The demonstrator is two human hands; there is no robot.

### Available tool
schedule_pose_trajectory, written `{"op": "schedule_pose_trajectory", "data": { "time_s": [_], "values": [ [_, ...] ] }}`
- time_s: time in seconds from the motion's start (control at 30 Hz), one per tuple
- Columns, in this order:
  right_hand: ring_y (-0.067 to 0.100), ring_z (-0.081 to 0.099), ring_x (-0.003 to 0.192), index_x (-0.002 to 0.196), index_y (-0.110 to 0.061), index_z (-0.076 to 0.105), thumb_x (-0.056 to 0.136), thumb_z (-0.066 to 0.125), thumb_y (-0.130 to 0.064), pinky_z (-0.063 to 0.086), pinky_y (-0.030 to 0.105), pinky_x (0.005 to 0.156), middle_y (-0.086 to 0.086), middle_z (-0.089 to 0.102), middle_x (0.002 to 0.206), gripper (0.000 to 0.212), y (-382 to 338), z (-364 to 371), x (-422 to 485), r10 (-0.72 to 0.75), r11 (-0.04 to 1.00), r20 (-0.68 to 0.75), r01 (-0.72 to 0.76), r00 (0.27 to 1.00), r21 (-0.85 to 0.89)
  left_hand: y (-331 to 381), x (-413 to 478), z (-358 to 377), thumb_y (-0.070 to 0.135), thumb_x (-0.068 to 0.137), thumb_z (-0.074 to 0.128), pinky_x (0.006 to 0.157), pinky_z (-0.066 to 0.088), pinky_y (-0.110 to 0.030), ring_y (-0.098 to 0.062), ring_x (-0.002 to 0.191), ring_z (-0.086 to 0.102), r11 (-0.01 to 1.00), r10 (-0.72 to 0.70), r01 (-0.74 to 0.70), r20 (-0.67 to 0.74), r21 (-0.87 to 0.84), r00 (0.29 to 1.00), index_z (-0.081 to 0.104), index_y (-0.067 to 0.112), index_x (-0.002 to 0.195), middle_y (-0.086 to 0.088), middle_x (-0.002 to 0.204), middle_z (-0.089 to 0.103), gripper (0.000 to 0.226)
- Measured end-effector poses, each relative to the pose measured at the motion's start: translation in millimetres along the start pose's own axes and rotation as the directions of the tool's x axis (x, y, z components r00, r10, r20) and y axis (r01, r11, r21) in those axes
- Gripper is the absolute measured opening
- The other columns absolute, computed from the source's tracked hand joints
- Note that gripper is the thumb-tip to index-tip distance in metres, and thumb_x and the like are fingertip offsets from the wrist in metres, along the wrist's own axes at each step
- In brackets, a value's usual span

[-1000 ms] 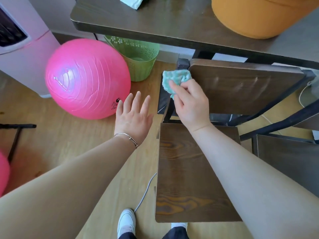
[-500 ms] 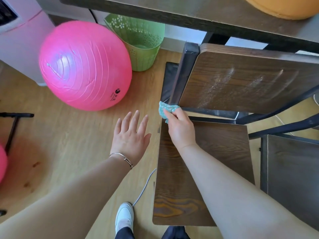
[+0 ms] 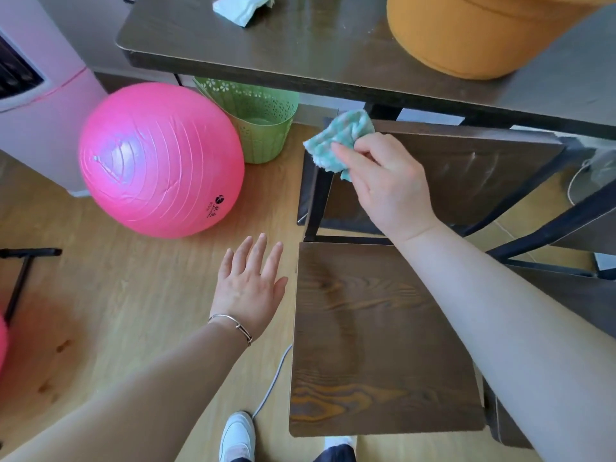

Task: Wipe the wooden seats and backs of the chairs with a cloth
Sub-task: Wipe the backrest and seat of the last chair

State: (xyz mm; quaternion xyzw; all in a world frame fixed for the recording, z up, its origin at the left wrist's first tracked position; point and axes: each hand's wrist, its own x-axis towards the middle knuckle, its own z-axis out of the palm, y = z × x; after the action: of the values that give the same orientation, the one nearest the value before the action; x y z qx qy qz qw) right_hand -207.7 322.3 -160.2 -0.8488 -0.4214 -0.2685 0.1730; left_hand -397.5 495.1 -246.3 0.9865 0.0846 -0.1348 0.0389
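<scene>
Right hand [image 3: 386,181] moved back up, fingers clamped on fluffy teal cloth [image 3: 336,141] at dark wooden chair back [image 3: 466,175] corner; left hand [image 3: 250,288] hovers, fingers spread.

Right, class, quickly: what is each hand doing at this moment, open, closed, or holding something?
Left hand: open, fingers spread, holding nothing, over the floor beside the chair seat.
Right hand: closed on the cloth, at the chair back.

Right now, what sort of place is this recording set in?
Probably a room in a home, maybe a dining corner: a dark wooden chair pushed up to a table, with a pink exercise ball and a green wastebasket on the wood floor.
</scene>
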Motion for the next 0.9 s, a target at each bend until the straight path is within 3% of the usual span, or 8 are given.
{"op": "schedule_pose_trajectory", "data": {
  "time_s": [0.2, 0.4, 0.5, 0.6, 0.67, 0.73, 0.8, 0.9],
  "values": [
    [0.026, 0.056, 0.08, 0.115, -0.006, 0.07, 0.089, 0.063, -0.003, 0.053, 0.037, 0.054, 0.01, 0.062, 0.091, 0.026, 15.1, 33.3, -58.1, -0.06, 0.998, 0.157, 0.062, 0.986, -0.01, 14.6, 19.0, -7.0, 0.051, 0.1, 0.015, 0.121, 0.005, -0.047, -0.027, 0.149, -0.002, 1.0, -0.017, 0.016, -0.043, -0.019, 0.999, -0.002, 0.028, 0.154, -0.003, 0.163, 0.001, 0.062],
    [0.026, 0.061, 0.09, 0.121, -0.007, 0.067, 0.078, 0.079, -0.004, 0.055, 0.035, 0.056, 0.011, 0.064, 0.101, 0.045, 10.2, 66.4, -103.6, -0.023, 1.0, 0.395, 0.024, 0.918, 0.004, 28.9, 37.2, 1.6, 0.05, 0.1, 0.019, 0.12, 0.007, -0.048, -0.028, 0.149, 0.0, 0.998, -0.041, 0.038, -0.057, -0.051, 0.998, -0.001, 0.027, 0.154, -0.004, 0.163, 0.003, 0.062],
    [0.026, 0.061, 0.093, 0.123, -0.007, 0.065, 0.077, 0.08, -0.006, 0.055, 0.035, 0.058, 0.01, 0.064, 0.104, 0.048, 9.7, 65.3, -102.3, -0.003, 1.0, 0.421, 0.001, 0.907, 0.006, 34.9, 37.4, 1.7, 0.049, 0.1, 0.022, 0.12, 0.009, -0.049, -0.028, 0.149, 0.003, 0.996, -0.053, 0.047, -0.078, -0.078, 0.996, 0.002, 0.026, 0.154, -0.005, 0.163, 0.006, 0.062],
    [0.024, 0.06, 0.088, 0.118, -0.007, 0.067, 0.082, 0.074, -0.007, 0.055, 0.034, 0.056, 0.009, 0.063, 0.098, 0.037, 11.3, 47.5, -87.5, 0.0, 0.999, 0.361, -0.012, 0.933, 0.031, 40.5, 34.2, -6.0, 0.048, 0.099, 0.025, 0.119, 0.01, -0.049, -0.029, 0.148, 0.007, 0.994, -0.064, 0.052, -0.124, -0.101, 0.99, 0.008, 0.025, 0.154, -0.006, 0.162, 0.011, 0.062],
    [0.015, 0.058, 0.086, 0.107, -0.011, 0.068, 0.092, 0.065, -0.022, 0.057, 0.031, 0.062, 0.003, 0.061, 0.095, 0.019, 14.3, 24.3, -68.0, 0.108, 0.991, 0.281, -0.125, 0.954, 0.041, 45.0, 33.1, -13.5, 0.048, 0.1, 0.026, 0.119, 0.011, -0.05, -0.029, 0.148, 0.008, 0.993, -0.066, 0.051, -0.139, -0.108, 0.988, 0.01, 0.025, 0.154, -0.006, 0.162, 0.013, 0.061],
    [0.01, 0.058, 0.09, 0.1, -0.019, 0.066, 0.097, 0.052, -0.038, 0.054, 0.022, 0.072, -0.002, 0.062, 0.098, 0.023, 21.5, -1.6, -45.8, 0.187, 0.977, 0.185, -0.202, 0.965, 0.066, 51.0, 31.3, -21.6, 0.048, 0.099, 0.028, 0.119, 0.012, -0.05, -0.03, 0.148, 0.01, 0.993, -0.066, 0.048, -0.16, -0.111, 0.985, 0.014, 0.025, 0.154, -0.007, 0.161, 0.016, 0.061],
    [0.016, 0.062, 0.102, 0.111, -0.011, 0.068, 0.098, 0.047, -0.035, 0.053, 0.023, 0.082, 0.008, 0.065, 0.11, 0.035, 28.1, -25.6, -26.8, 0.169, 0.985, 0.119, -0.17, 0.979, 0.005, 57.4, 29.6, -30.0, 0.047, 0.099, 0.03, 0.118, 0.015, -0.051, -0.031, 0.147, 0.014, 0.992, -0.068, 0.046, -0.189, -0.122, 0.98, 0.018, 0.025, 0.153, -0.008, 0.16, 0.02, 0.06],
    [0.024, 0.065, 0.104, 0.113, -0.005, 0.068, 0.094, 0.059, -0.023, 0.055, 0.031, 0.085, 0.013, 0.066, 0.111, 0.027, 38.8, -40.3, -18.8, 0.191, 0.98, 0.056, -0.194, 0.98, 0.042, 64.6, 28.4, -37.2, 0.047, 0.098, 0.031, 0.118, 0.018, -0.051, -0.031, 0.146, 0.017, 0.991, -0.067, 0.041, -0.207, -0.13, 0.976, 0.021, 0.025, 0.153, -0.008, 0.159, 0.023, 0.06]
  ]
}}
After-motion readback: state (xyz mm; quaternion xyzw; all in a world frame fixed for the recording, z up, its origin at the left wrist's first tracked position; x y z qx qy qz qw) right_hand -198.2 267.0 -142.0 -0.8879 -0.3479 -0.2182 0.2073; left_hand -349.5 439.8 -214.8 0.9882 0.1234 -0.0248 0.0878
